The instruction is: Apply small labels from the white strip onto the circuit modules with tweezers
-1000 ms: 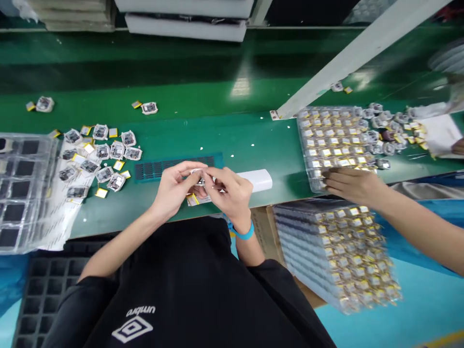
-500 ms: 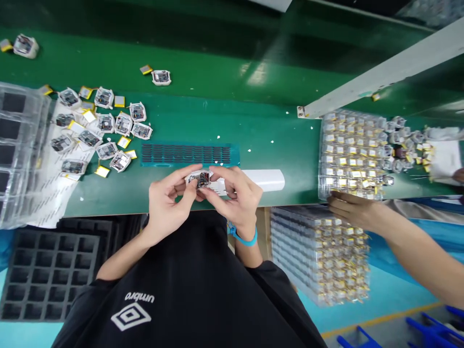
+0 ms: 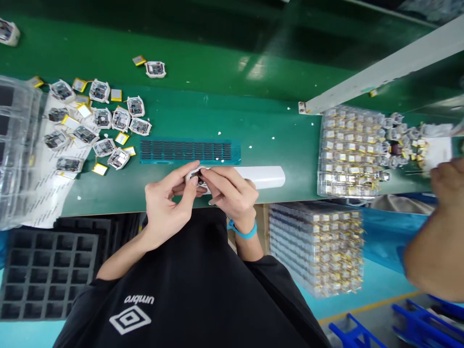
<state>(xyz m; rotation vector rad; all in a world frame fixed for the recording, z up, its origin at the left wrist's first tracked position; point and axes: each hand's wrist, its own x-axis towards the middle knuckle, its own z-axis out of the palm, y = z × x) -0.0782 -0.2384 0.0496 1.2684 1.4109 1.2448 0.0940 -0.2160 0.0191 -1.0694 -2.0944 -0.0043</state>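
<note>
My left hand [image 3: 170, 200] holds a small white housing [image 3: 193, 175] with dark electronics inside, pinched between thumb and fingers near the table's front edge. The fingertips of my right hand [image 3: 234, 193] press together over the housing's right side; whether they grip a small part is hidden. Under and beside my right hand lies a white curved strip [image 3: 266, 177]. Just beyond my hands is a teal sheet [image 3: 235, 152] with rows of thin dark pieces. Similar white housings [image 3: 121, 119] with yellow-edged batteries [image 3: 116, 94] lie at the left.
Clear trays [image 3: 21, 145] stand at the far left, beside a printed white sheet [image 3: 50, 203]. A filled tray [image 3: 350, 150] sits at the right, above a stack of trays [image 3: 315, 246]. Another person's arm [image 3: 438, 241] reaches in at the right. Black trays [image 3: 49, 275] are below left.
My right hand's fingers have closed in over the housing, covering more of it. The other person's hand has moved right, away from the filled tray. The view has shifted slightly.
</note>
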